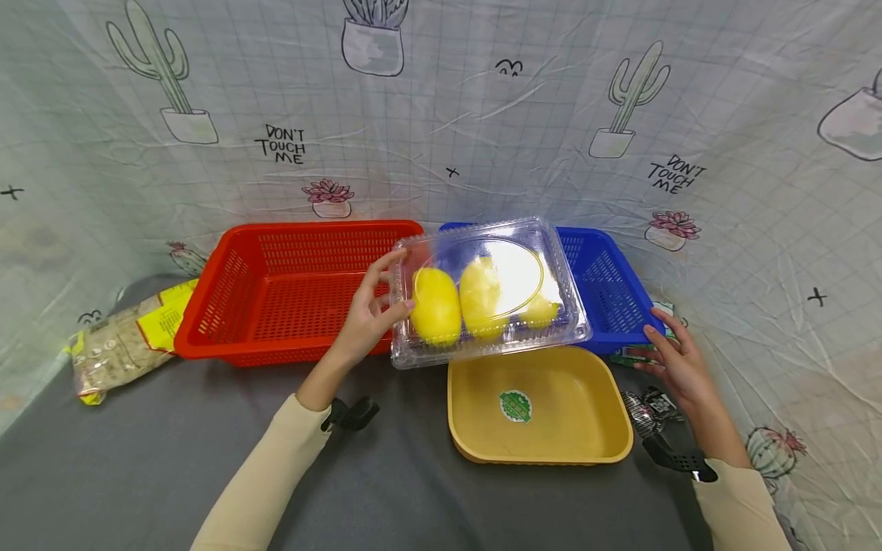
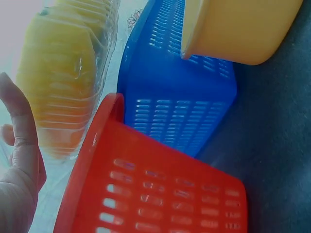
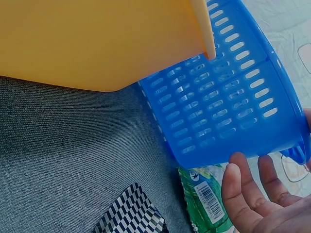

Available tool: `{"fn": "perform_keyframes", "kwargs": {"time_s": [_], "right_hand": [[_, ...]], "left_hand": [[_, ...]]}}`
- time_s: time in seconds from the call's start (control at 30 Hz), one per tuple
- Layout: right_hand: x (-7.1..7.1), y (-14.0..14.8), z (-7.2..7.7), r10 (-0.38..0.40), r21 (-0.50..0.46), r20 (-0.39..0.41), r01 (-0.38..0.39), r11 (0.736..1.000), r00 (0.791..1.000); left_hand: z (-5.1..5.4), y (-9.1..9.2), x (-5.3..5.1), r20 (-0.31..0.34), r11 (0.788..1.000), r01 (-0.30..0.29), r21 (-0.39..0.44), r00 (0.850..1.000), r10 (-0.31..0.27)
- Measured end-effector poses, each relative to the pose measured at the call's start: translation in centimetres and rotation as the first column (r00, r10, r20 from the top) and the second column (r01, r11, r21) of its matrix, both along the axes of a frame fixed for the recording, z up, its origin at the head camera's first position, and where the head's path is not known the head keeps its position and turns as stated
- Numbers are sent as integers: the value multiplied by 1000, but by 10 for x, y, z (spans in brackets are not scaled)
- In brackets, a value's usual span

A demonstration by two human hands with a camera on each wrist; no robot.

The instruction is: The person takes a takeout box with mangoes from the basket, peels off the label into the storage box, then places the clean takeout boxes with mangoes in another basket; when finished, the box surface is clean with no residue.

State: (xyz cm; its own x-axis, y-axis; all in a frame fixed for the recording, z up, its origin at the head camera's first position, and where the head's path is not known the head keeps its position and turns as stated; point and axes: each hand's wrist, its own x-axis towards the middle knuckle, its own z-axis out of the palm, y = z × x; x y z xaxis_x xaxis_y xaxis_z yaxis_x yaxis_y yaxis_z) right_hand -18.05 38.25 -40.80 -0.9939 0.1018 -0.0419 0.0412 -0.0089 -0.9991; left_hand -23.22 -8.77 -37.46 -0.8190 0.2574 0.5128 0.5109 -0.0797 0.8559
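My left hand (image 1: pixel 367 317) holds a clear plastic clamshell box (image 1: pixel 520 337) by its left end, thumb on the near side. Several yellow fruits (image 1: pixel 437 306) lie inside it; glare hides part of them. The box is tilted, above the blue basket (image 1: pixel 606 268) and the back edge of the yellow basin (image 1: pixel 537 448). In the left wrist view the box (image 2: pixel 60 77) is beside my fingers. My right hand (image 1: pixel 682 367) pinches the blue basket's right front corner at the rim. In the right wrist view its other fingers (image 3: pixel 252 189) extend just below that corner.
A red basket (image 1: pixel 296 298) stands left of the blue one. Left of it lies a yellow-labelled clear bag (image 1: pixel 124 352). A green packet (image 3: pixel 206 194) and a black-and-white checked packet (image 3: pixel 131 213) lie near the blue basket's right side. A patterned cloth (image 1: pixel 441 107) hangs behind.
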Motion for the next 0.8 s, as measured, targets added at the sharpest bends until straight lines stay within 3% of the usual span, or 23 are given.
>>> {"fn": "perform_keyframes", "kwargs": {"time_s": [0.4,0.8], "right_hand": [[-1,0,1,10,-17,7,-10,1000,1000],[0,1,0,28,-22,-3,-28,999,1000]], "left_hand": [[2,26,-10,111,997,1,83,994,-11],[-3,54,-23,139,987,-49,153,990,27]]}}
